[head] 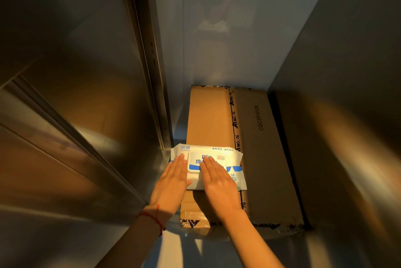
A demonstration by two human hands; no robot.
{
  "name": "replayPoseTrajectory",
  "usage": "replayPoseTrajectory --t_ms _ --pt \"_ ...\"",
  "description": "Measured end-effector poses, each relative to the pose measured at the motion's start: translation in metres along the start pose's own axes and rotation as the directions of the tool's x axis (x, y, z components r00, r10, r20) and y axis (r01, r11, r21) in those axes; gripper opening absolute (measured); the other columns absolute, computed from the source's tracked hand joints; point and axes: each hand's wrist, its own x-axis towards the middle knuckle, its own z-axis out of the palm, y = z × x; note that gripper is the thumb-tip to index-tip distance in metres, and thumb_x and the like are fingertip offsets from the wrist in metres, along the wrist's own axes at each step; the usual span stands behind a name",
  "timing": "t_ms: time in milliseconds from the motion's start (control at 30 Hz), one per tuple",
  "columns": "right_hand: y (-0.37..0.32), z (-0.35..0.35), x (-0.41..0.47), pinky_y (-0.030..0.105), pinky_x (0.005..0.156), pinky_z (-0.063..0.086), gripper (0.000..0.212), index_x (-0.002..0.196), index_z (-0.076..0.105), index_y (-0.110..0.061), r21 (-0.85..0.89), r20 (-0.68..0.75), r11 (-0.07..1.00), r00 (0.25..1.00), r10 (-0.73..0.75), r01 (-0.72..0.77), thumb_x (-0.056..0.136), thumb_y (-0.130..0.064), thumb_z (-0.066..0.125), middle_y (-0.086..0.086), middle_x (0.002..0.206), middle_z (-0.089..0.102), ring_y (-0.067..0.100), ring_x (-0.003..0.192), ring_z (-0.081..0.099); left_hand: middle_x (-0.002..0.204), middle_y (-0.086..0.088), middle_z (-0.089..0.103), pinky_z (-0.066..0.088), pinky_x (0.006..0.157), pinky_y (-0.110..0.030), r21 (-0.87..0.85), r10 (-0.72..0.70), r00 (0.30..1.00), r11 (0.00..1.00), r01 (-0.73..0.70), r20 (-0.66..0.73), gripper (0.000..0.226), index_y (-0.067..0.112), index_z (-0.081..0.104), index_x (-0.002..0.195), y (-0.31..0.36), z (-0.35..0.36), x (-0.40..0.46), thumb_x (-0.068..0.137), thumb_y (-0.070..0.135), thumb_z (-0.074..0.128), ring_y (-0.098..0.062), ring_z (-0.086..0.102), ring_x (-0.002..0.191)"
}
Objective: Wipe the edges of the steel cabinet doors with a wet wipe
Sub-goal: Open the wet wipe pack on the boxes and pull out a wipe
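Note:
A white and blue pack of wet wipes (pixel 230 156) lies on a brown cardboard box (pixel 209 115). My left hand (pixel 172 180) rests flat on the pack's left side, fingers straight, thumb along its front edge. Flat on the closed plastic lid (pixel 195 162) lies my right hand (pixel 218 182), which covers the lid's right half. No loose wipe is in view. A steel cabinet door (pixel 86 94) stands at the left, and its vertical edge (pixel 152 72) runs down to the pack's left corner.
The box lies flat between steel walls, with a steel panel (pixel 336 94) close on the right. A pale back wall (pixel 206 28) stands behind it. A red string bracelet (pixel 152 216) circles my left wrist. Pale floor (pixel 184 250) shows below the box.

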Motion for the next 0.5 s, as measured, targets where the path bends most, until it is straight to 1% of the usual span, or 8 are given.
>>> replayPoseTrajectory --t_ms 300,500 --pt "-0.001 0.0007 0.002 0.031 0.067 0.056 0.072 0.088 0.075 -0.006 0.02 -0.031 1.0 0.999 0.022 -0.022 0.023 -0.03 0.096 0.009 0.093 0.073 0.021 0.083 0.071 0.157 -0.012 -0.004 -0.001 0.113 -0.03 -0.01 0.0 1.0 1.0 0.0 -0.013 0.068 0.006 -0.009 0.147 -0.0002 0.0051 0.0031 0.1 0.037 0.03 -0.021 -0.003 0.144" --pt "-0.0025 0.0019 0.0017 0.032 0.068 0.056 0.071 0.086 0.075 -0.005 0.024 -0.057 0.999 0.998 0.034 -0.033 0.024 -0.03 0.096 0.01 0.091 0.073 0.021 0.082 0.071 0.157 -0.012 -0.003 -0.001 0.113 -0.028 -0.045 -0.003 1.0 0.999 0.003 -0.015 0.069 0.007 -0.009 0.147 -0.0005 0.0068 0.0033 0.1 0.036 0.031 -0.02 -0.003 0.144"
